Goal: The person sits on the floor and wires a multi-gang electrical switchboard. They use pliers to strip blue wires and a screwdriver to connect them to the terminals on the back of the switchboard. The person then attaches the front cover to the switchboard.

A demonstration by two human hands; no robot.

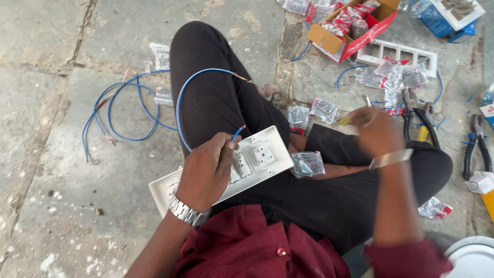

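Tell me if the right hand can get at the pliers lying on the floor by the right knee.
Probably yes. The right hand hovers just short of the pliers, with only small plastic packets nearby and nothing lying over the handles.

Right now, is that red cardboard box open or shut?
Open: the red box has its flaps spread, and small clear packets show inside it.

Red cardboard box (355, 31), pliers (476, 149), white frame (399, 54)
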